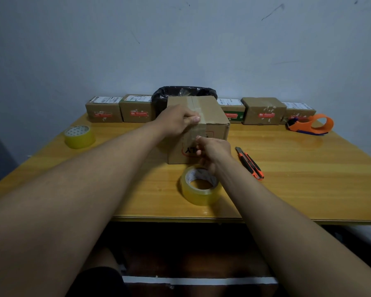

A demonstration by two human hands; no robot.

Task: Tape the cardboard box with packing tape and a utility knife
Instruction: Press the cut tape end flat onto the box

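Observation:
A brown cardboard box (pixel 214 116) stands in the middle of the wooden table (pixel 298 168), with a strip of clear tape running over its top and down its near face. My left hand (pixel 176 121) rests on the box's near top edge, thumb pressing the tape. My right hand (pixel 212 150) is against the box's front face, fingertips pinched at the tape's lower end. A roll of clear packing tape (pixel 199 185) lies flat just in front of the box, under my right wrist. An orange and black utility knife (pixel 250 162) lies to the right of the box.
A second yellowish tape roll (pixel 79 136) sits at the left. An orange tape dispenser (pixel 311 124) lies at the far right. Several small labelled boxes (pixel 263 110) line the back edge along the wall, with a black-lined bin (pixel 184 93) behind the main box.

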